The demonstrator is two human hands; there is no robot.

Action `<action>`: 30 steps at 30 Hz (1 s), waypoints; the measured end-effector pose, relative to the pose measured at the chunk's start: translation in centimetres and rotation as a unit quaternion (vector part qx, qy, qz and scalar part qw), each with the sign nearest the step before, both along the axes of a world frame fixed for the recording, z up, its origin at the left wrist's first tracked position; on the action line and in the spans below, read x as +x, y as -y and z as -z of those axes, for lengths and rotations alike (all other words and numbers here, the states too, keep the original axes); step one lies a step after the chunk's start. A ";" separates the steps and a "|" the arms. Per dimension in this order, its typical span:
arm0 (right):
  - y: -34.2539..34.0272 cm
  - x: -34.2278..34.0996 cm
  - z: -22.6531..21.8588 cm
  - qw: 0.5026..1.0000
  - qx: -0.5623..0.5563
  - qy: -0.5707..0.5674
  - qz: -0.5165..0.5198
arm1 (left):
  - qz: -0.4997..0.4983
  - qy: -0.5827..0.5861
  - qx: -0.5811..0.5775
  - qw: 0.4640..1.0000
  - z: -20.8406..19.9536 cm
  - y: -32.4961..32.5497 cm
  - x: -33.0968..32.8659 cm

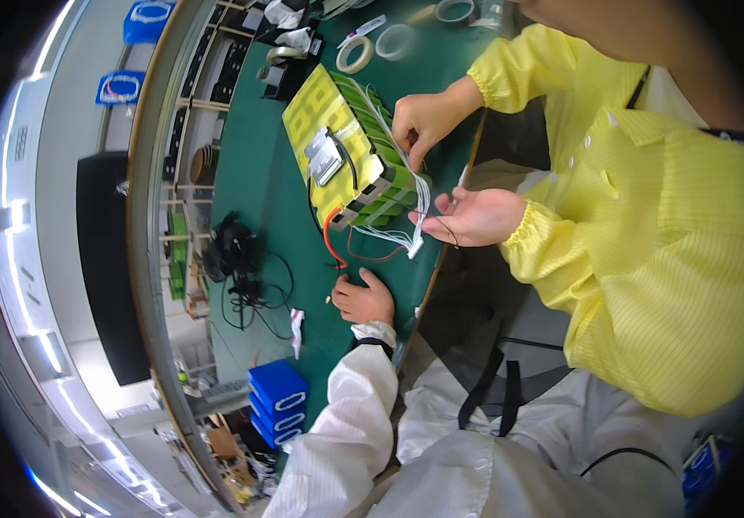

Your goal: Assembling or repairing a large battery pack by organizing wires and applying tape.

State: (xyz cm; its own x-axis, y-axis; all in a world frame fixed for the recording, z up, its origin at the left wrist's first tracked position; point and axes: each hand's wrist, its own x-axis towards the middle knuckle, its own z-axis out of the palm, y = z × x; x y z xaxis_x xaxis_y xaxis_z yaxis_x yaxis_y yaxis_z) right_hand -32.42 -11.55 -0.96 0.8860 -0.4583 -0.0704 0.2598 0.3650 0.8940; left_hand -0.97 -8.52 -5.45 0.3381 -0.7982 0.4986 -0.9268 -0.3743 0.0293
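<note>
1. Here's the battery pack (353, 129), sitting aslant on the green table (268, 198): flat yellow face up, rounded green cells ranked down its side, a shiny plate (325, 161) on top.
2. Off its near end arcs a thick red cable (329, 235), smooth and springy-looking, its tip right by the person's left hand (363, 298). My worry: bare metal there meeting another contact could short the pack. Whether that tip is insulated, I can't tell.
3. That left hand is half curled on the table, knuckles up; a small brassy bit (329, 300) peeks out beside the fingers, and whether they grip anything I can't tell. The right hand is out of view.
4. Limp white wires (424, 194) bunch down to a blocky white connector (415, 248). A snagged finger or cuff could, I'd judge, strain their thin joints.
5. Alongside, a co-worker in a crinkly, pinstriped yellow jacket (648, 302): one hand (428, 121) bends down at the pack's side, the other (480, 217) lies palm up beside the wires.
6. Farther out: tangled black cable (234, 250), glossy blue bins (275, 388).
</note>
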 end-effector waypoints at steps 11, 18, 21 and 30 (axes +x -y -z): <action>1.9 1.6 0.0 0.940 0.113 0.300 -0.113 | 0.012 -0.011 -0.022 1.000 -0.3 0.2 -1.2; 2.5 2.4 -1.1 0.962 0.060 0.244 -0.103 | 0.013 -0.050 -0.017 0.999 -0.7 -0.1 -1.6; 2.6 2.6 -1.6 0.952 0.094 0.269 -0.111 | 0.009 -0.036 -0.024 0.999 -0.7 -0.1 -1.7; 1.7 3.8 -2.7 0.943 0.085 0.315 -0.065 | 0.016 -0.030 -0.049 0.998 -0.3 0.1 -1.5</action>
State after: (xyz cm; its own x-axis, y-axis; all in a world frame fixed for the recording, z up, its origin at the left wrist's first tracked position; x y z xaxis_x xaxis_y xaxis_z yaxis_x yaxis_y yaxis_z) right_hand -28.65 -13.23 1.78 0.8248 -0.3726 0.4253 -0.3785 0.1949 0.9048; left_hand -2.46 -8.61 -5.17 0.3446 -0.7574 0.5546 -0.9338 -0.3374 0.1195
